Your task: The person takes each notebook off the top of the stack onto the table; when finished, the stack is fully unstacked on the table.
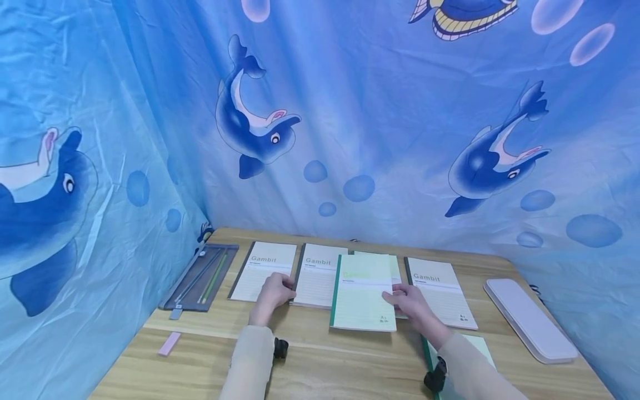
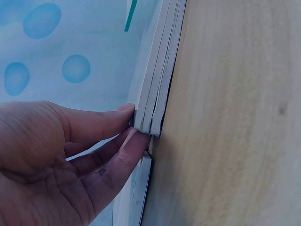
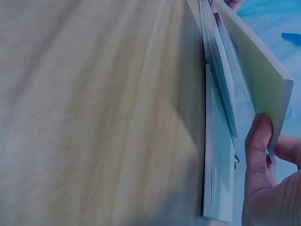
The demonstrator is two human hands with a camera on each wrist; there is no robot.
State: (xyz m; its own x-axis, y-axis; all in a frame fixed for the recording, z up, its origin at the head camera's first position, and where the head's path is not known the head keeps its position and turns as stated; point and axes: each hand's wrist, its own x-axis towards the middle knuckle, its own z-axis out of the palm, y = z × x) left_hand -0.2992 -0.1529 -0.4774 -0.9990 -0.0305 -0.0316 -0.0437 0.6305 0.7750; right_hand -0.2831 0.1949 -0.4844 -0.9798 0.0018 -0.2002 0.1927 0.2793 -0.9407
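Left hand reaches in lower center-left, fingers pinching the white notebook stack near its corner. Right hand's got its fingers gripping the green-spined notebook by its right edge, raised mid-frame.

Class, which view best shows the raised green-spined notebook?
The head view, where the notebook shows nearly its whole front cover. The right wrist shows its back and edges; the left wrist, apparently only a green-spined corner.

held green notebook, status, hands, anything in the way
Left hand pinches corner of dark-spined stack. Right hand grips green notebook, off table. Partly blocks head view of second green notebook.
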